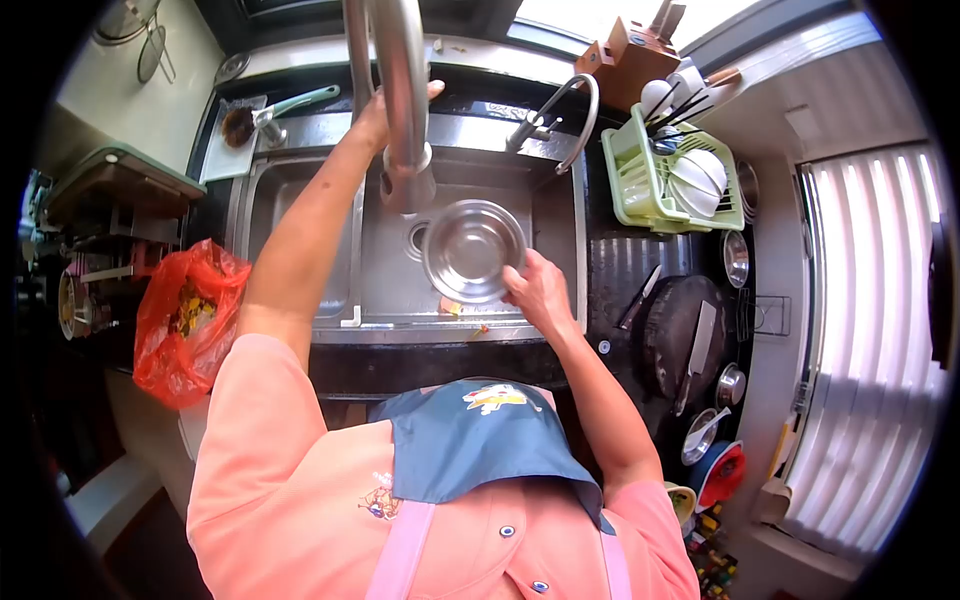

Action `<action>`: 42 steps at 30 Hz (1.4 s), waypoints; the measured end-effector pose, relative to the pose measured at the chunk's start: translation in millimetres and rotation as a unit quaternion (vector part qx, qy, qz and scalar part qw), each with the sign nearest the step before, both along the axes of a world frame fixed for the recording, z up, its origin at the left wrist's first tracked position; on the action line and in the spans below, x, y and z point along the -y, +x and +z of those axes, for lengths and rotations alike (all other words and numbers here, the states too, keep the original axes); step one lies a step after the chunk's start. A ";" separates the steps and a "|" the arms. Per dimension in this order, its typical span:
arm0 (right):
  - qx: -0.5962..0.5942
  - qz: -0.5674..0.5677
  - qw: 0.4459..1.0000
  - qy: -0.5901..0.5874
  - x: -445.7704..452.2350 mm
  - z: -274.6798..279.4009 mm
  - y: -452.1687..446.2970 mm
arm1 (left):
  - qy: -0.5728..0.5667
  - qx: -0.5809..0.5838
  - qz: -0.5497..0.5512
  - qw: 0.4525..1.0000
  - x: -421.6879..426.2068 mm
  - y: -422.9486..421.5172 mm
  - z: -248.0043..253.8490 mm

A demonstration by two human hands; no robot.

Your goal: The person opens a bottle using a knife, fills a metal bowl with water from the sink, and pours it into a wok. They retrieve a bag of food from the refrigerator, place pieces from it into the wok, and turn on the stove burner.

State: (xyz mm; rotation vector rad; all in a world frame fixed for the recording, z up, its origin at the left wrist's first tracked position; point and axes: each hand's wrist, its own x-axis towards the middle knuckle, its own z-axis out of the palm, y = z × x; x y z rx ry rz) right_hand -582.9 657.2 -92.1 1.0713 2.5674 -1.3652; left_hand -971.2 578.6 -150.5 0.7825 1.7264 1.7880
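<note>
My right hand (542, 293) grips the rim of a round stainless steel bowl (474, 250) and holds it over the right basin of the sink (400, 290). The inside of the bowl is visible from above, with the metal faucet (403, 110) hanging just beyond its upper left. My left hand (372, 120) reaches to the back of the sink, behind the faucet. A fingertip shows on the faucet's right side; the other fingers are mostly hidden, so their grip cannot be made out. Small food scraps (450, 306) lie near the basin's front edge.
A red plastic bag (160, 335) of scraps hangs at the left. To the right are a green dish rack (632, 185) with bowls, a round chopping board (665, 335), a cleaver (701, 340) and a knife (640, 297). A scrub brush (300, 100) lies at back left.
</note>
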 end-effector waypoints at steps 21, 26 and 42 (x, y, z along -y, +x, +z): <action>0.151 0.205 0.898 0.358 12.8 -106.6 -72.4 | -0.245 -0.442 0.197 0.840 -32.8 -35.0 -22.7; 0.135 0.146 0.947 0.254 -1.3 -82.0 -69.3 | -0.244 -0.486 0.201 0.815 -34.4 -44.1 -36.6; 0.078 -0.065 0.969 -0.227 33.2 -153.6 -69.4 | -0.262 -0.434 0.176 0.843 -36.6 -44.8 -17.8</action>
